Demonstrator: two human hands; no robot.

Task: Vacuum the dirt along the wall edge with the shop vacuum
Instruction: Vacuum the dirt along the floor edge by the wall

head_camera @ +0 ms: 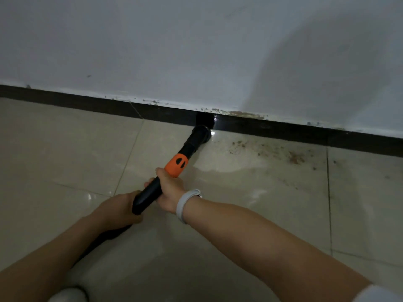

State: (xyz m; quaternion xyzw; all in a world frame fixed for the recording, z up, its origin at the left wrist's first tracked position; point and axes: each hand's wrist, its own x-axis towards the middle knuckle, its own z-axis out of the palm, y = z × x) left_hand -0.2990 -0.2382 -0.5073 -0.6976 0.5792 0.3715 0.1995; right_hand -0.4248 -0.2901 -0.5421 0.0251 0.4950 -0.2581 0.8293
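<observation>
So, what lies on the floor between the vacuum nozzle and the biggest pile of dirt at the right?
In the head view, scattered brown crumbs and glossy tile lie between the nozzle and the dirt pile.

Floor [65,153]: glossy beige tiles with dark grout lines; brown dirt [293,158] lies scattered near the dark baseboard [283,130]; the vacuum nozzle [201,134] rests on the tile at the baseboard.

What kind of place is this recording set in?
Probably an indoor room, perhaps in a home: glossy beige floor tiles meet a plain white wall along a dark baseboard, with dirt scattered on the tiles by that edge.
</observation>
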